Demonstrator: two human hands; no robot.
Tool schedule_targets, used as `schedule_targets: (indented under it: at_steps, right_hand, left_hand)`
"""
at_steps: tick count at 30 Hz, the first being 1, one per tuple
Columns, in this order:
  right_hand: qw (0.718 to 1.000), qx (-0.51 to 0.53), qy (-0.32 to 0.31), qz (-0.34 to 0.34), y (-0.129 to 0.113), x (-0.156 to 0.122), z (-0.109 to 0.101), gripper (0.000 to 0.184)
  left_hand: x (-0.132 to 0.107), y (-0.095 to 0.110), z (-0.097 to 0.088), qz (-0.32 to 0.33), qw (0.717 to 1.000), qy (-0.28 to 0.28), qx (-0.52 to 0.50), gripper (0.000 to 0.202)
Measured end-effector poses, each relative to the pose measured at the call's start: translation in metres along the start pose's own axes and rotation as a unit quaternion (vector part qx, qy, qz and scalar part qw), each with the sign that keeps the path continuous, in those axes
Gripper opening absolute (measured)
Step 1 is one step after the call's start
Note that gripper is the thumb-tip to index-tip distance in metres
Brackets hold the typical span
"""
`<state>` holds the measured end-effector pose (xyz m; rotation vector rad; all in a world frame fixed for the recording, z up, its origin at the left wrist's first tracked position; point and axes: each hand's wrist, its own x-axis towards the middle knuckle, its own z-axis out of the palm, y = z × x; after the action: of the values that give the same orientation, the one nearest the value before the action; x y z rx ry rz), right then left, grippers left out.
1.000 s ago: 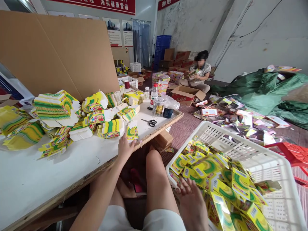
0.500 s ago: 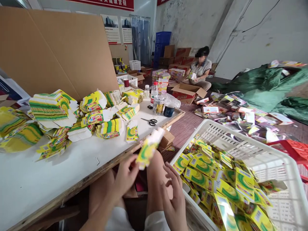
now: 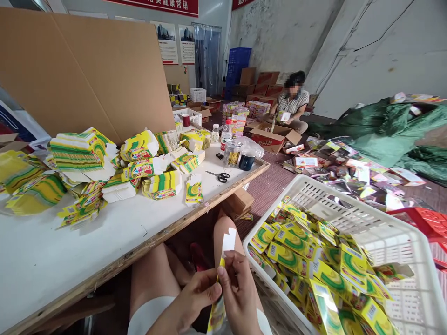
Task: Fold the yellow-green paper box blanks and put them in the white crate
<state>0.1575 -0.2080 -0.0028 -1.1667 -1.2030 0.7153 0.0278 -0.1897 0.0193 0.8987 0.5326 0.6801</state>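
A yellow and green carton (image 3: pixel 219 311) with a white flap at its upper end is held upright over my lap. My left hand (image 3: pixel 195 298) pinches its left side, fingers and thumb closed. On the other side my right hand (image 3: pixel 239 291) grips the same carton, with the thumb near its edge; part of the carton is hidden behind the fingers. Close to my right hand stands a white basket (image 3: pixel 394 218) with many yellow cartons (image 3: pixel 296 253) heaped in it. Ahead on the table lies a small stack of flat cartons (image 3: pixel 193 190).
On the white table (image 3: pixel 115 232) are bundles of flat cartons (image 3: pixel 82 151), black scissors (image 3: pixel 219 176), a dark mug (image 3: pixel 246 161), a plastic jar (image 3: pixel 232 153) and bottles. A large cardboard sheet (image 3: pixel 87 70) stands behind. Another person (image 3: pixel 293 102) sits beyond by an open box (image 3: pixel 274 136).
The carton has come down and back toward my lap, now turned edge-on. My right hand, open before, has closed on it beside my left hand.
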Motion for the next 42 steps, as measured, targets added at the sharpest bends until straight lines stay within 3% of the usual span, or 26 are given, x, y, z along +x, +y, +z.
schedule_targets:
  at_steps: [3, 6, 10, 12, 20, 27, 31, 34, 42]
  right_hand:
    - [0.999, -0.017, 0.033, 0.002, -0.004, -0.001, -0.001, 0.017]
    - [0.996, -0.035, 0.067, 0.036, -0.004, 0.0, -0.003, 0.03]
    - [0.991, -0.013, -0.064, 0.115, 0.001, 0.001, -0.004, 0.031]
    - [0.987, -0.01, -0.095, 0.129, 0.002, 0.002, -0.004, 0.036]
    - [0.991, -0.099, -0.081, 0.025, -0.001, 0.007, -0.009, 0.037]
    - [0.992, -0.106, -0.064, -0.01, -0.002, 0.006, -0.006, 0.044]
    - [0.995, -0.078, -0.032, 0.056, 0.001, 0.005, -0.007, 0.036]
    - [0.995, 0.008, -0.019, 0.094, 0.002, 0.007, -0.009, 0.03]
    - [0.978, 0.081, -0.165, 0.097, -0.006, 0.019, -0.025, 0.034]
  left_hand:
    - [0.003, -0.008, 0.001, 0.005, 0.997, 0.06, -0.043, 0.054]
    - [0.003, -0.011, -0.005, 0.023, 0.989, 0.139, -0.055, 0.053]
    - [0.003, -0.012, -0.011, 0.053, 0.983, 0.177, -0.024, 0.052]
    - [0.002, -0.011, -0.012, 0.053, 0.982, 0.182, 0.011, 0.048]
    - [-0.002, -0.006, -0.015, 0.102, 0.948, 0.241, 0.18, 0.037]
    - [0.0, -0.017, -0.022, 0.088, 0.926, 0.296, 0.218, 0.038]
    - [0.0, -0.012, -0.018, 0.086, 0.92, 0.278, 0.263, 0.033]
    - [-0.002, -0.006, -0.016, 0.081, 0.942, 0.239, 0.223, 0.047]
    - [-0.016, 0.013, -0.022, 0.044, 0.986, 0.118, 0.106, 0.071]
